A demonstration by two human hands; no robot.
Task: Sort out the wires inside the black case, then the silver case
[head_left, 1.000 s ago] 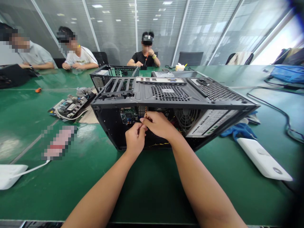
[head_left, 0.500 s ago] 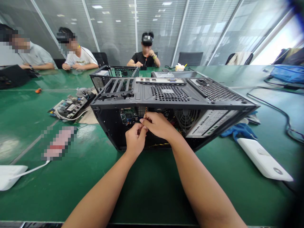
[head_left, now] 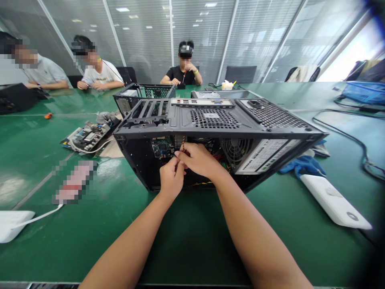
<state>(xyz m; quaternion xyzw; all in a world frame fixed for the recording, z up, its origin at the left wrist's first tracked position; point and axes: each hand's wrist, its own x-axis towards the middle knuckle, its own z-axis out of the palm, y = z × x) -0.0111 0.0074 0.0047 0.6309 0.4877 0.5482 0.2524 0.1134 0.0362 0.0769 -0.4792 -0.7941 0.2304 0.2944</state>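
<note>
A black computer case (head_left: 216, 120) lies on its side on the green table (head_left: 186, 233), its open side facing me. A motherboard (head_left: 162, 146) and a fan (head_left: 233, 148) show inside. My left hand (head_left: 171, 178) and my right hand (head_left: 200, 160) meet at the case's opening, fingers pinched together around a thin twisted orange-and-dark cable (head_left: 183, 143) that runs up into the case. Both hands are closed. The fingertips partly hide where the cable ends.
A loose circuit board (head_left: 87, 136) lies left of the case, a second open case (head_left: 141, 94) stands behind it. A white device (head_left: 333, 202) and blue cloth (head_left: 302, 165) are at right, black cables (head_left: 357, 144) beyond. A white object (head_left: 13, 224) sits at left. Three people sit across the table.
Both hands have shifted very slightly upward at the case opening, still pinching the cable. The rest is unchanged.
</note>
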